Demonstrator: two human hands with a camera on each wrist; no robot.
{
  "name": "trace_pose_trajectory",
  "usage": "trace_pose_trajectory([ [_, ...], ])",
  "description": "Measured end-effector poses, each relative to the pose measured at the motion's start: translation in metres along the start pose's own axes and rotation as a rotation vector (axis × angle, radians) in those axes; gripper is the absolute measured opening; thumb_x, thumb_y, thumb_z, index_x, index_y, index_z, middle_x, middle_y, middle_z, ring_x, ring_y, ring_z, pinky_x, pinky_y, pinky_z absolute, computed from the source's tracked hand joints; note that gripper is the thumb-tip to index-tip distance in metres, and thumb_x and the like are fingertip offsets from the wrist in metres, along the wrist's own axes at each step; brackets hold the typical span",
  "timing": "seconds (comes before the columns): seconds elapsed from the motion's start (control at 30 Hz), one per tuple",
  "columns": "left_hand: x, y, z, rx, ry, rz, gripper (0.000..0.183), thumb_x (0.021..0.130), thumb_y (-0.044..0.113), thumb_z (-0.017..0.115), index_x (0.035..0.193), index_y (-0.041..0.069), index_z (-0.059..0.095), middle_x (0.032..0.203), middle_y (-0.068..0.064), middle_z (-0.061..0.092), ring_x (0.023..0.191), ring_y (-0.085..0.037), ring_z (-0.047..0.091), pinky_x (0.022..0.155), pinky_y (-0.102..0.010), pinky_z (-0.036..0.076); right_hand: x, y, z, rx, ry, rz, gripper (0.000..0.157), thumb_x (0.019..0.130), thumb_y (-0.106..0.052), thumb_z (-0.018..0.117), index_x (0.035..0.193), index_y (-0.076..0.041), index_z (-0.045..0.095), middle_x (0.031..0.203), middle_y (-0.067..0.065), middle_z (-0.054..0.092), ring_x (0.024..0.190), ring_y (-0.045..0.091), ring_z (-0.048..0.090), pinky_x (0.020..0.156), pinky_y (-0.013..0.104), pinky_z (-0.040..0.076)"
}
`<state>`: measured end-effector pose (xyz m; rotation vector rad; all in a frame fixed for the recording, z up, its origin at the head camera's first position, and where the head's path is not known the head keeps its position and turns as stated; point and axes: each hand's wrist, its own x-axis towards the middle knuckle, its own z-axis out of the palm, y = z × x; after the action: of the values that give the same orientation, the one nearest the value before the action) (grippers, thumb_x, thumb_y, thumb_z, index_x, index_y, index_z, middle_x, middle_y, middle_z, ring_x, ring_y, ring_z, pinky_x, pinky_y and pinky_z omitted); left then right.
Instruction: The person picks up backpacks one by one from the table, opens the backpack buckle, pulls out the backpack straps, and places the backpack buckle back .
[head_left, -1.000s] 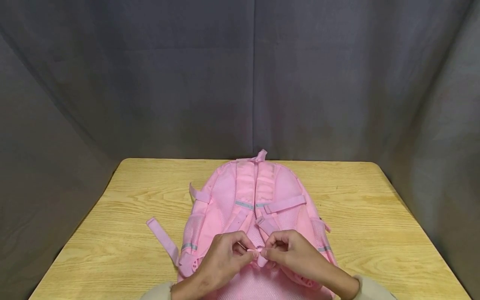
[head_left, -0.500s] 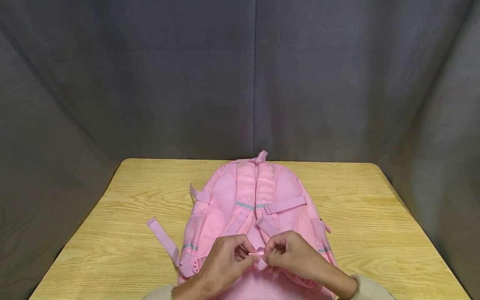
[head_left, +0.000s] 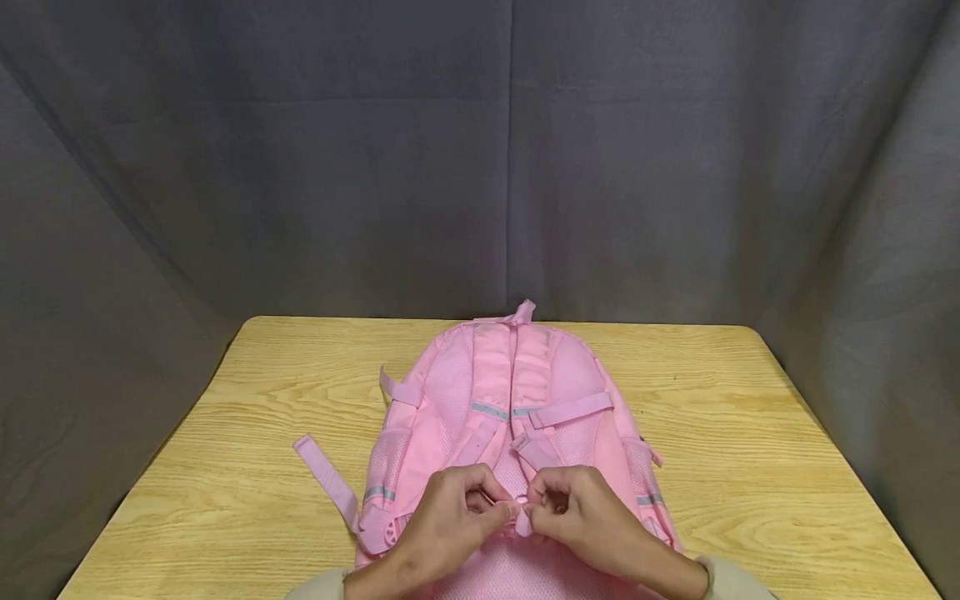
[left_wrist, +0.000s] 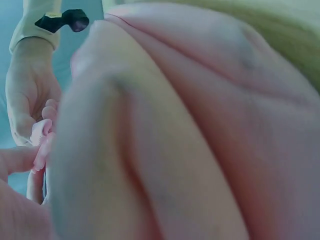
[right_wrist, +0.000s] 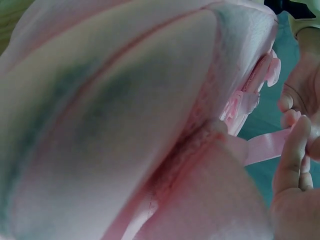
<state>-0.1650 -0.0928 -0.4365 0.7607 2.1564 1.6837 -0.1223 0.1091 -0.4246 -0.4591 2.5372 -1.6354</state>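
Note:
A pink backpack [head_left: 491,367] lies with its shoulder straps facing up. Over its lower middle, my left hand [head_left: 453,521] and right hand [head_left: 588,517] meet, thumbs against curled index fingers. Both pinch a small pink strap piece [head_left: 522,523]. In the left wrist view, a folded strap end [left_wrist: 41,131] sits against a pink plastic fitting [left_wrist: 43,154], probably a buckle part. In the right wrist view, pink webbing [right_wrist: 267,146] stretches to the fingertips. My fingers cover much of the fitting.
The backpack rests on a wooden table [head_left: 750,433]. A loose strap [head_left: 326,479] extends left across the tabletop. Another webbing strap [head_left: 573,408] lies over the upper right of the pack. Grey curtains [head_left: 375,167] hang behind and on both sides.
Both hands stay nearly in place, with small finger shifts at the strap piece. The pink strap part seen below my right wrist has gone from there; pink webbing now shows at the pack's right edge.

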Motion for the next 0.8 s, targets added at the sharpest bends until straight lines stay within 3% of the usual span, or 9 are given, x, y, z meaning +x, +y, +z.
trace_pose_trajectory([
  [0.2,0.003,0.002,-0.001,-0.055,0.01,-0.034,0.006,0.084,0.006,0.072,0.085,0.002,0.068,0.075,-0.01,0.072,0.068,-0.018,0.07,0.054,-0.017,0.048,0.0,0.0,0.002,-0.109,0.074,-0.077,0.018,0.079,0.001,0.067,0.075,-0.016,0.063,0.062,-0.012,0.056,0.055,-0.003,0.05,0.045,0.019,0.046],
  [0.37,0.004,0.003,-0.002,-0.133,0.014,-0.059,0.01,0.084,0.006,0.073,0.087,-0.002,0.067,0.075,-0.01,0.072,0.065,-0.013,0.067,0.052,-0.017,0.046,-0.001,0.0,0.004,-0.155,0.12,-0.144,0.022,0.077,0.004,0.064,0.076,-0.018,0.063,0.065,-0.014,0.056,0.057,-0.004,0.05,0.046,0.019,0.047],
  [0.57,0.004,0.002,-0.001,-0.194,0.012,-0.082,0.011,0.085,0.003,0.072,0.087,-0.005,0.066,0.076,-0.009,0.071,0.066,-0.011,0.066,0.053,-0.017,0.047,-0.001,0.003,0.008,-0.193,0.172,-0.256,0.024,0.077,0.006,0.065,0.077,-0.018,0.063,0.066,-0.013,0.058,0.06,-0.004,0.051,0.048,0.02,0.048],
  [0.8,0.005,0.001,-0.003,-0.24,0.027,-0.129,0.014,0.085,0.006,0.072,0.087,-0.006,0.065,0.078,-0.009,0.072,0.065,-0.014,0.068,0.059,-0.024,0.057,-0.001,0.005,0.011,-0.247,0.211,-0.352,0.027,0.075,0.007,0.066,0.078,-0.019,0.061,0.068,-0.012,0.059,0.061,-0.005,0.052,0.048,0.016,0.048],
])
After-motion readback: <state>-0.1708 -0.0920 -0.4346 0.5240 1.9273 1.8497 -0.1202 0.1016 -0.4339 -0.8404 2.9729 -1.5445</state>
